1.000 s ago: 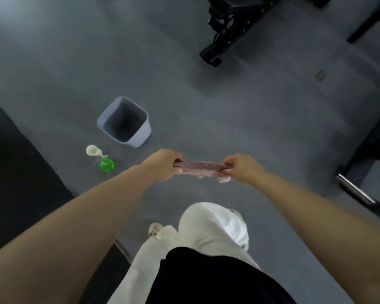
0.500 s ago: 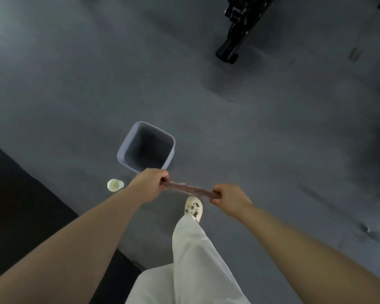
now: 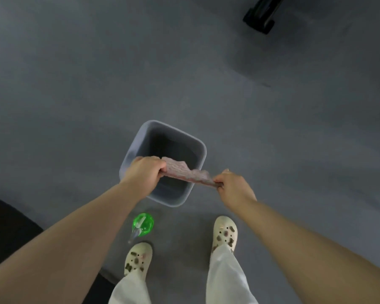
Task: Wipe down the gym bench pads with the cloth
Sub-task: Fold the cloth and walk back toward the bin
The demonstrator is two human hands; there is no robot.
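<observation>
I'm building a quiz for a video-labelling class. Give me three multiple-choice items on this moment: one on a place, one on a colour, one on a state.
1. Where is the cloth held?
A. Over the grey bin
B. On the bench pad
C. On the floor by the shoes

2. What colour is the spray bottle?
A. Red
B. Green
C. Blue

3. How is the cloth held?
A. Dangling from one hand
B. Balled in one fist
C. Stretched between both hands

Key:
1 A: the cloth spans the open top of the bin.
2 B: its translucent body is bright green.
3 C: the left hand grips one end and the right hand grips the other.
</observation>
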